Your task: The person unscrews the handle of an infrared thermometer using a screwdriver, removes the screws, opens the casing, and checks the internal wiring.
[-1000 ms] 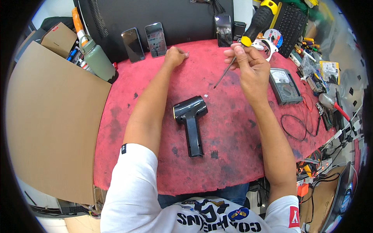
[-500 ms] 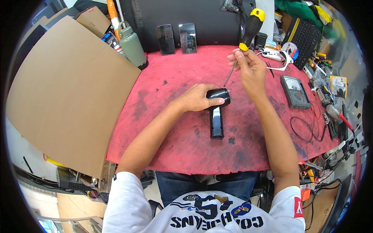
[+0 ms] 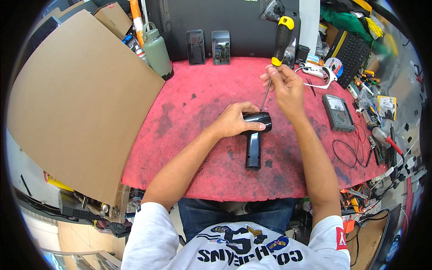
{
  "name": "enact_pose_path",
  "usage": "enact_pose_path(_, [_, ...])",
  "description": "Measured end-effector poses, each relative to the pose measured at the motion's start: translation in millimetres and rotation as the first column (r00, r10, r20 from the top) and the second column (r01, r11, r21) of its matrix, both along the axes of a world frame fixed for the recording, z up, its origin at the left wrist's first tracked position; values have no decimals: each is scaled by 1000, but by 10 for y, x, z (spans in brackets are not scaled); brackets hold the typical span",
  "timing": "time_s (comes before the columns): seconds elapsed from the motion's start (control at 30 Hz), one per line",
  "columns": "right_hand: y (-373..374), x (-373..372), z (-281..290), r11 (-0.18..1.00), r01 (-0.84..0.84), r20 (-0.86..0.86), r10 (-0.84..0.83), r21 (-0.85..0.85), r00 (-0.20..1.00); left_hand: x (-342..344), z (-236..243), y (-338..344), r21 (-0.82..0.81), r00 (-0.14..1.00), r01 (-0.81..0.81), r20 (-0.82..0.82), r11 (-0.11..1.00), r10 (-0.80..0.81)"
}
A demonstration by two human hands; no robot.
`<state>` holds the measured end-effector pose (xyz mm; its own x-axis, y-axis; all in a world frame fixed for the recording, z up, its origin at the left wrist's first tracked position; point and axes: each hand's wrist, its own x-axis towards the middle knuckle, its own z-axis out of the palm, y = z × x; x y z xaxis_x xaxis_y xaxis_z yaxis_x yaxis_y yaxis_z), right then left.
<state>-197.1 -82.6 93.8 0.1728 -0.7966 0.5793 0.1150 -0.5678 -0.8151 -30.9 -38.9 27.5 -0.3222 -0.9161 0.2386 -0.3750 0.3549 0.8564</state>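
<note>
A glossy black hair dryer (image 3: pixel 253 150) lies on the red mat, its barrel away from me and its grip toward me. Wrapped round the barrel from the left is my left hand (image 3: pixel 231 120), thumb on top, holding it down. My right hand (image 3: pixel 288 92) pinches the shaft of a screwdriver (image 3: pixel 283 41) just below its black and yellow handle. The handle rises above the fingers, and the thin shaft slants down to the barrel's far edge. Whether the tip sits in a screw there cannot be made out.
The stained red mat (image 3: pixel 202 175) covers the table. A large cardboard sheet (image 3: pixel 81 103) and a green bottle (image 3: pixel 157 54) stand left. Two phones (image 3: pixel 195 47) lean at the back. To the right are a multimeter (image 3: pixel 338 112) with loose leads, white-framed glasses (image 3: pixel 330 81) and cluttered tools.
The screwdriver has swung to a more upright slant, and its tip has come down to the barrel's far edge. My left hand keeps its hold. The whole view has shifted slightly.
</note>
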Motion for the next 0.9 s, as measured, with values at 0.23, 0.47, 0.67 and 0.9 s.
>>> enact_pose_path(0.23, [-35, 38, -49, 1000, 8, -45, -7, 6, 999, 2, -7, -9, -38, 999, -14, 35, 999, 16])
enact_pose_path(0.47, [-25, 52, -39, 1000, -2, -30, 3, 21, 1000, 1, -35, -41, -39, 998, -26, 58, 999, 28])
enact_pose_path(0.67, [3, 65, -67, 1000, -1, -97, 4, 31, 995, -6, -14, -25, -69, 998, -15, 63, 997, 19])
enact_pose_path(0.9, [-6, 35, -12, 951, 202, -225, -255, -233, 940, -259, 56, -76, -287, 966, -260, -74, 922, 250])
